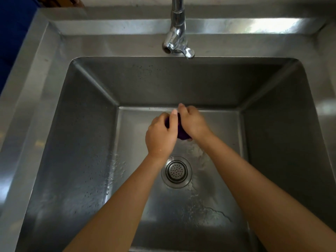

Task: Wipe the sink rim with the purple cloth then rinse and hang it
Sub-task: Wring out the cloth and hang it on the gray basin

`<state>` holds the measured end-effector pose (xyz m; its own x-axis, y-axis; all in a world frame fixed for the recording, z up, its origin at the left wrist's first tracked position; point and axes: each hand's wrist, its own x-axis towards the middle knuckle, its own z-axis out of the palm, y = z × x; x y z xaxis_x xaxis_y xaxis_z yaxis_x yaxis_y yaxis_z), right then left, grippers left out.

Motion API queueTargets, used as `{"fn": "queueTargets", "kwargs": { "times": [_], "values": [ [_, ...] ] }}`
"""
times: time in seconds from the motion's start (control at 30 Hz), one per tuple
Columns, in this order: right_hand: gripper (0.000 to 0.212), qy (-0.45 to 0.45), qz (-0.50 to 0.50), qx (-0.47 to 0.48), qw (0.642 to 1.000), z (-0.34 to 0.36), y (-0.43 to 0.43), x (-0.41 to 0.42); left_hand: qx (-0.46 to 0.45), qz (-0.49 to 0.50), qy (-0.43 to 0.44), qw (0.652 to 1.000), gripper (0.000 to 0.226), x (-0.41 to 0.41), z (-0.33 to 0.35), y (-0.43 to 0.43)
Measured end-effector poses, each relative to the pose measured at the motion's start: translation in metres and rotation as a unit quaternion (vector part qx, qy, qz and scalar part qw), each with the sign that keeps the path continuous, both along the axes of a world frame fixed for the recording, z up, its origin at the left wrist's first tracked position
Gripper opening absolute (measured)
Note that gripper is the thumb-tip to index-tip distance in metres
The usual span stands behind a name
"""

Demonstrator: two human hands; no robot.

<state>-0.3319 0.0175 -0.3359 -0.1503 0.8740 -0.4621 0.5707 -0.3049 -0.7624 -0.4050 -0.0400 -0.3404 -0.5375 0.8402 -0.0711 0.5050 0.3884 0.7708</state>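
stage: we judge wringing after rinse | left hand (161, 136) and right hand (193, 122) both clench the bunched purple cloth (181, 132) over the wet steel sink (87, 135) basin | left: hanging

Qty: 1 sink (36, 70), 1 faucet (177, 33) at its back edge, 1 drain strainer (176, 171) approx mid-basin, 1 purple cloth (181, 133), 2 hands: left hand (161, 137) & right hand (193, 122).

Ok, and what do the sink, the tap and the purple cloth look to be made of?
Sink: likely brushed stainless steel, dull grey with soft streaky reflections. Tap: polished, chrome-like metal with mirror highlights. Purple cloth: soft fabric, bunched between left hand and right hand; weave hidden.
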Motion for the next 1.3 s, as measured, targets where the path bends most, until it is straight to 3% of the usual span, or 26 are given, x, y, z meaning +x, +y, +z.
{"fn": "queueTargets", "kwargs": {
  "times": [0.1,0.2,0.23,0.3,0.37,0.4,0.53,0.6,0.8,0.97,1.1,1.3],
  "values": [
    [0.042,0.055,-0.004,-0.068,0.996,0.008,-0.004,0.002,-0.002,0.062,-0.155,0.986,0.031,-0.002,0.000,0.002],
    [0.047,0.164,-0.011,-0.138,0.977,0.027,-0.014,0.011,-0.019,0.126,-0.222,0.967,0.032,-0.012,-0.006,0.005],
    [0.047,0.163,0.021,-0.111,0.980,0.031,-0.020,0.016,-0.027,0.149,-0.238,0.959,0.032,-0.014,-0.007,0.006],
    [0.052,0.055,0.154,0.063,0.984,0.034,-0.032,0.024,-0.040,0.187,-0.285,0.939,0.032,-0.018,-0.003,0.010],
    [0.065,-0.102,0.282,0.269,0.915,0.031,-0.038,0.027,-0.055,0.190,-0.327,0.924,0.030,-0.020,0.003,0.013],
    [0.069,-0.131,0.317,0.321,0.883,0.027,-0.037,0.027,-0.070,0.183,-0.350,0.916,0.027,-0.018,0.005,0.014],
    [0.060,-0.057,0.318,0.396,0.860,0.017,-0.022,0.020,-0.174,0.160,-0.472,0.849,0.032,-0.013,0.013,0.009],
    [0.049,-0.044,0.290,0.433,0.852,0.012,-0.019,0.015,-0.183,0.170,-0.491,0.834,0.034,-0.011,0.015,0.006],
    [0.045,-0.063,0.130,0.426,0.893,0.000,-0.018,-0.002,-0.073,0.210,-0.397,0.890,0.048,-0.003,0.011,0.004],
    [0.052,-0.015,0.046,0.330,0.943,-0.004,-0.024,-0.009,-0.043,0.119,-0.106,0.986,0.057,-0.006,0.009,0.003],
    [0.044,0.001,-0.005,0.221,0.975,0.000,-0.025,-0.012,-0.056,0.069,0.016,0.996,0.058,-0.007,0.015,0.002],
    [0.046,0.013,-0.077,0.128,0.989,0.003,-0.024,-0.021,-0.018,0.055,0.054,0.997,0.062,-0.011,0.013,0.005]
  ]
}}
